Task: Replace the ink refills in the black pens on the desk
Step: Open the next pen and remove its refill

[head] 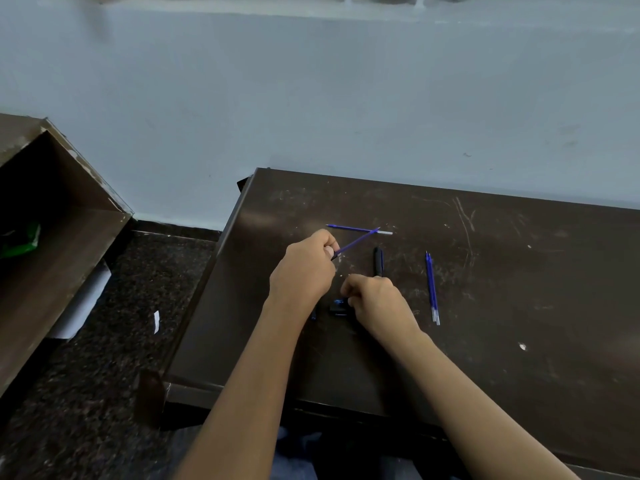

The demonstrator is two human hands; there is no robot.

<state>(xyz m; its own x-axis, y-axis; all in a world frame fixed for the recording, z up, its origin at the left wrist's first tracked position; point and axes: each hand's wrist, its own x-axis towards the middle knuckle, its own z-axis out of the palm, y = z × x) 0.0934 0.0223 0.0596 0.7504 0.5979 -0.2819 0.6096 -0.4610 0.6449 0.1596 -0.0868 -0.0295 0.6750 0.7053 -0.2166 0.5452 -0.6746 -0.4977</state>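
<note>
A: Left side?
B: Your left hand (pixel 304 268) pinches a blue refill (pixel 356 241). It slants away up-right over the table (pixel 519 271).
A: Right?
B: Your right hand (pixel 375 301) is curled, gripping a black pen piece (pixel 338 307). A black pen (pixel 378 261) lies just beyond it, spare refills (pixel 432 289) further right.

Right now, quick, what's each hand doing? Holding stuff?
Left hand: closed, pinching a blue refill that points away to the right.
Right hand: closed, fingers curled on a small black pen piece on the desk.
</note>
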